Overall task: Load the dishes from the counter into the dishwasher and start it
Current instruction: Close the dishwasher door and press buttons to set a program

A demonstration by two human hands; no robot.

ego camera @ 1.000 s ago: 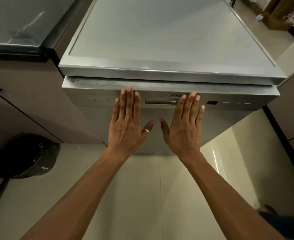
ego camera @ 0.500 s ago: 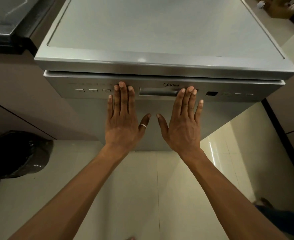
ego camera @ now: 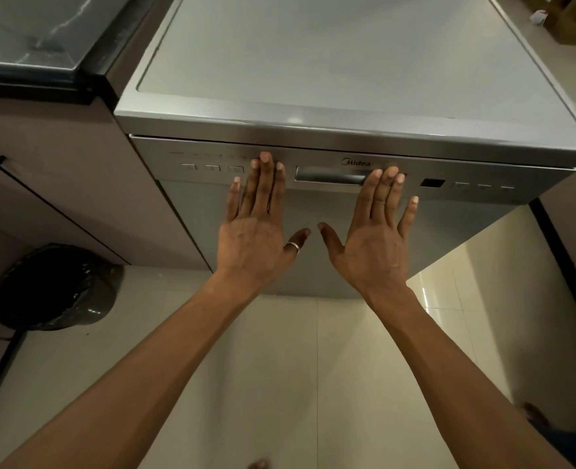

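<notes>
1. Left hand (ego camera: 256, 238): fingers (ego camera: 266, 177) extended flat, grasping nothing, tips on the dishwasher (ego camera: 347, 211) control strip beside the left buttons (ego camera: 212, 168).
2. Right hand (ego camera: 371, 245): fingers released, flat, tips at the door handle (ego camera: 327, 177).
3. Dishwasher door closed; silver unit stands right of the tabletop (ego camera: 32, 45).
4. Black bin (ego camera: 56, 286) on the floor, left of the dishwasher.

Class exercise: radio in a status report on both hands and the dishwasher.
Left hand and right hand open, flat against door. Silver freestanding dishwasher shut, no dishes visible. Nothing blocking the door.
</notes>
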